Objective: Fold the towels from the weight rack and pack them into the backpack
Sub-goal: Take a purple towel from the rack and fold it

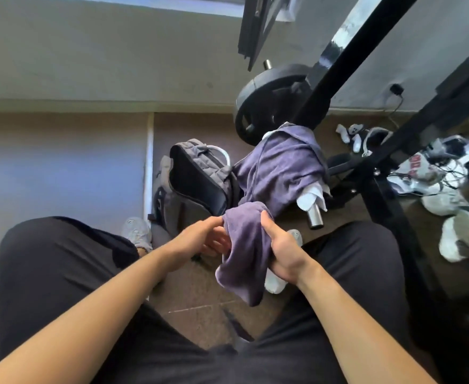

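Towels: two purple, held towel (244, 253) near, draped towel (280, 167) farther, over bar (315, 217)
Hands: right hand (283, 253) gripping held towel; left hand (200, 239) pinching its edge
Backpack: one backpack (197, 178), open, far left

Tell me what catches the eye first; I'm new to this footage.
At centre, a purple towel hangs between the right hand gripping its side and the left hand pinching its top edge. Behind, a second towel drapes over the barbell end, beside an open grey backpack.

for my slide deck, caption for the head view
Left hand and right hand hold a purple towel near the backpack.
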A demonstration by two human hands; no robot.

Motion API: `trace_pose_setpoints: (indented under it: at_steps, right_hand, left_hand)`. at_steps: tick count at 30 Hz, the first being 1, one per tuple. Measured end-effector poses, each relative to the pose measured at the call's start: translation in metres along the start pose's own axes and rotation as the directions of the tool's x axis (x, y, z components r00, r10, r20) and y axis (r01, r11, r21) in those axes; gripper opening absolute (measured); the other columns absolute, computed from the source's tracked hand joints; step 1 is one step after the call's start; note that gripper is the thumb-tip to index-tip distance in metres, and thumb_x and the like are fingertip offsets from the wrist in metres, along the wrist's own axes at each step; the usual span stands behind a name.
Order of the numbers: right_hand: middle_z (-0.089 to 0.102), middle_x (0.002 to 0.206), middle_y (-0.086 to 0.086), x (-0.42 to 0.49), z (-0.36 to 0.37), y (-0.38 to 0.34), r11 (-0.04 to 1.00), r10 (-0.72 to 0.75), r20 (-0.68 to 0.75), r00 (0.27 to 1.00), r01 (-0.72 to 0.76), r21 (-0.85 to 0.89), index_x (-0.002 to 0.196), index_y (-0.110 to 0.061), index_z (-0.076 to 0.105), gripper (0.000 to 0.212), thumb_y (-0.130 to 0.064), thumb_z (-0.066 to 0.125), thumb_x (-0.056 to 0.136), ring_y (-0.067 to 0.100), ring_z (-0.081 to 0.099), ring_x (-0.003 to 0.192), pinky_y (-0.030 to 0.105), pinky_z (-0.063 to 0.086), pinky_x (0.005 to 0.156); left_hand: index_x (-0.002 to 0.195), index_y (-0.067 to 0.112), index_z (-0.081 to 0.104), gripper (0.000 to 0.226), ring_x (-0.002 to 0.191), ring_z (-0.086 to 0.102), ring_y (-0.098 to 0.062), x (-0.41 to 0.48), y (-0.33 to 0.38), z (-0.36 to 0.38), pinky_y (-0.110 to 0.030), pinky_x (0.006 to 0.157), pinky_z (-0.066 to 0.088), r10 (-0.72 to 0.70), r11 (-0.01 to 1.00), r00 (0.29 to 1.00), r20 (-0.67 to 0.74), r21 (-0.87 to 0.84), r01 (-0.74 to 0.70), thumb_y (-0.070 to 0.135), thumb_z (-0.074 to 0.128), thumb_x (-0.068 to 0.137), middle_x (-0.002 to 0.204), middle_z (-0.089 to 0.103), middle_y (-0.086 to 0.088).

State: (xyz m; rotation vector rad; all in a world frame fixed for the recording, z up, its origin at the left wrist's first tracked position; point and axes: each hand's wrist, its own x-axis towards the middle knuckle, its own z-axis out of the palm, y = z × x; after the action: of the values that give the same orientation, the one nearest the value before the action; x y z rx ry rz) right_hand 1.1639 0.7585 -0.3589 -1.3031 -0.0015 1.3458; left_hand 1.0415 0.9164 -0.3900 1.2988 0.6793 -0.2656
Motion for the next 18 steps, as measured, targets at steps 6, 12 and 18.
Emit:
trace_pose_setpoints:
  at_steps: [6, 12, 18]
  right_hand:
    - [0.065, 0.133, 0.019, 0.005, -0.008, 0.004, 0.992, -0.082, -0.033, 0.996, 0.078, -0.099, 0.135, 0.001, 0.057, 0.064, -0.051, 0.039, 0.103, 0.028, 0.056, 0.133, 0.042, 0.037, 0.117]
    - [0.072, 0.124, -0.001, 0.014, -0.008, 0.011, 0.884, -0.359, -0.247, 0.900, 0.244, -0.399, 0.117, -0.021, 0.070, 0.072, -0.080, 0.048, 0.083, 0.014, 0.061, 0.125, 0.045, 0.042, 0.115]
    - [0.070, 0.127, 0.009, 0.012, -0.010, -0.007, 0.916, -0.339, -0.427, 0.838, 0.398, 0.053, 0.132, -0.010, 0.061, 0.044, -0.041, 0.047, 0.105, 0.024, 0.062, 0.125, 0.044, 0.044, 0.112]
  left_hand:
    - [0.103, 0.010, 0.066, 0.036, 0.094, 0.058, -0.022, 0.013, 0.001, 0.005, -0.039, 0.091, 0.046, 0.191, 0.919, 0.971, 0.143, -0.374, -0.126, 0.033, 0.039, 0.094, 0.099, 0.062, -0.012]
    - [0.093, 0.017, 0.075, 0.034, 0.085, 0.062, -0.017, 0.016, 0.008, -0.007, -0.033, 0.081, 0.053, 0.294, 0.923, 0.952, -0.083, -0.235, -0.305, 0.038, 0.051, 0.105, 0.088, 0.069, -0.007]
    - [0.121, 0.003, 0.070, 0.055, 0.114, 0.070, -0.024, 0.008, 0.025, -0.034, -0.032, 0.086, 0.056, 0.149, 0.805, 0.976, -0.158, -0.553, -0.213, 0.046, 0.038, 0.108, 0.118, 0.073, -0.018]
